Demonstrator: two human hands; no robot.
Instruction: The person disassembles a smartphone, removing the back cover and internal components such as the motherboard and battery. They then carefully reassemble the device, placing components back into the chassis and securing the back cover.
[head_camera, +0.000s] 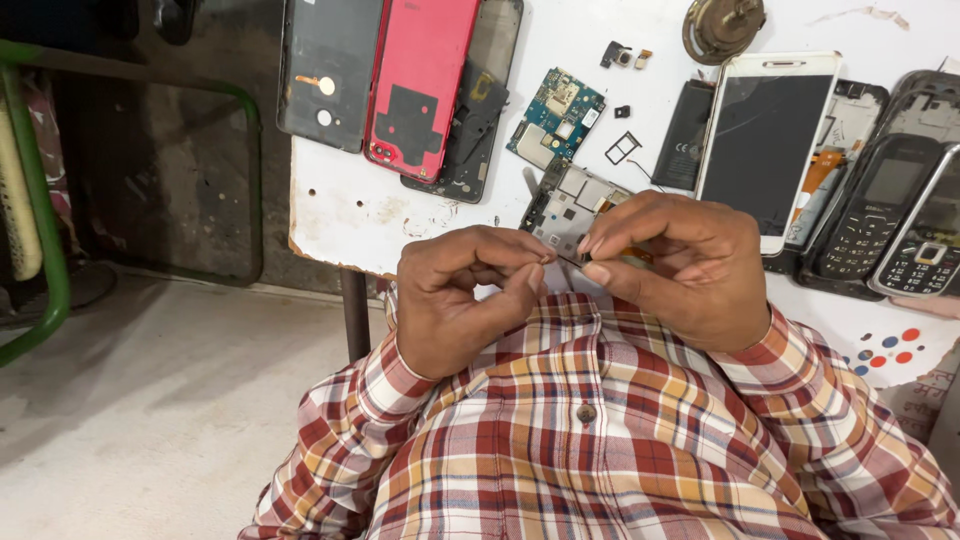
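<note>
1. A person in a checked shirt (600, 450) works over a white table (350, 210), both hands raised close to the chest
2. The right hand (680, 265) pinches a phone frame (568, 208) at its near edge, thumb below and fingers curled tight on top
3. The left hand (460, 295) meets it at the same edge, thumb and forefinger closed to a fine pinch at the frame's corner; whether they grip a small part there cannot be told
4. The frame tilts just above the table edge, between the two hands
5. Beyond it lie a blue circuit board (556, 118), a red phone back (420, 85), a white phone with a dark screen (765, 140) and two keypad phones (900, 215), well apart from the hands
</note>
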